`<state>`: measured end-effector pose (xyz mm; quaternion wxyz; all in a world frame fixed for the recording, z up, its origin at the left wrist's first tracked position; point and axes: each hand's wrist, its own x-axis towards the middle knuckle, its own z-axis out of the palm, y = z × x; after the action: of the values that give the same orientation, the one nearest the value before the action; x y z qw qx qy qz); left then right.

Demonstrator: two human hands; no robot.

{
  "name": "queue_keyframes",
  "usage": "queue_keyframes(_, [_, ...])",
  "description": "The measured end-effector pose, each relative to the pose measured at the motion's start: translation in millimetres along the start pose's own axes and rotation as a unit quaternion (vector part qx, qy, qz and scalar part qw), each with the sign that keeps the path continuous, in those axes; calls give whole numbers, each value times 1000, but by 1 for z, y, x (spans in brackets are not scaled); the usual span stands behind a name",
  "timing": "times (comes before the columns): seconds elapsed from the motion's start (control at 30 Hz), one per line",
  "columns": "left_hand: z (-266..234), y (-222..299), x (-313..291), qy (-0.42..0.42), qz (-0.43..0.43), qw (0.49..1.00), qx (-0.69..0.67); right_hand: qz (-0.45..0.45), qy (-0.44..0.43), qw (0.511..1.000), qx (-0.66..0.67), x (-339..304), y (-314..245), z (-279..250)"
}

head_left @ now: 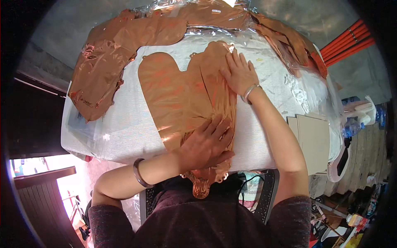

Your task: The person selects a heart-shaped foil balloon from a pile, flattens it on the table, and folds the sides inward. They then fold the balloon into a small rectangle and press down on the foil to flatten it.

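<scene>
left hand [205,141] spread, unclenched, low on copper foil sheet [171,93]; right hand [241,76] unclenched, flat at upper right edge.

The bare left hand [203,144] hides part of the flat, shiny copper-coloured foil sheet [175,97]. Long orange-red rods [346,44] are cut off at right; mixed clutter [351,223] at lower right is too small to tell.

White table [256,142], mid-frame. Foil sheet [173,99] at center; copper piles [99,78] upper left to upper right. Cardboard [314,138] at right.
</scene>
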<state>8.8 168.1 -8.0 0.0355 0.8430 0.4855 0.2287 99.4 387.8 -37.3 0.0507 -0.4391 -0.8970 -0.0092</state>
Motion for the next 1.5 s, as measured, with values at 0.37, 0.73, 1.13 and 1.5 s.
queue_keyframes(0.37, [8, -4, -2, 36, 9, 999, -10, 58, -3, 996, 69, 25, 6, -16])
queue_keyframes(0.73, [11, 1, -3, 60, 11, 998, 3, -61, -19, 997, 52, -54, -22, -14])
queue_keyframes(1.13, [2, 56, -59, 20, 11, 1000, 2, -41, -49, 996, 54, -49, -26, -11])
queue_keyframes(1.5, [-49, 48, -147, 132, -163, 978, 22, -33, -53, 997, 46, -49, -22, -10])
